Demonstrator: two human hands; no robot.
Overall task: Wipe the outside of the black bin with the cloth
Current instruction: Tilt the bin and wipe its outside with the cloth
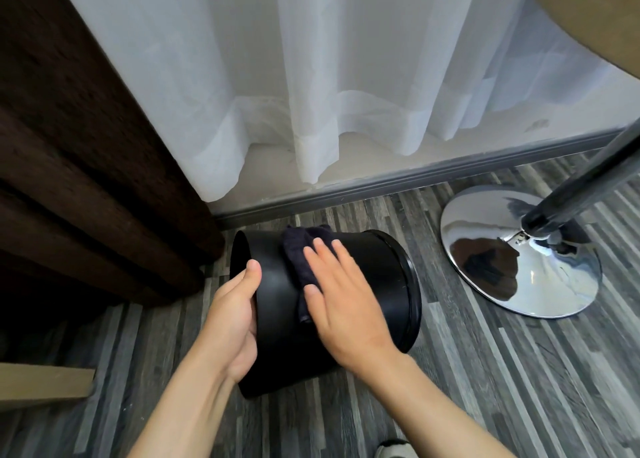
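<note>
1. On the striped floor (450, 388), near the white curtain (311, 76), the black bin (277, 319) lies on its side, so it could roll away under a hard stroke.
2. Its open end is steadied by the left hand (232, 322), grip clenched over the rim; if that loosens, the bin may turn or slide toward the chrome stool base (519, 249).
3. Flat and released, the right hand (346, 301) grasps nothing and only presses the dark cloth (301, 249) on the wall; the bunched cloth could slip out, leaving bare fingers rubbing.
</note>
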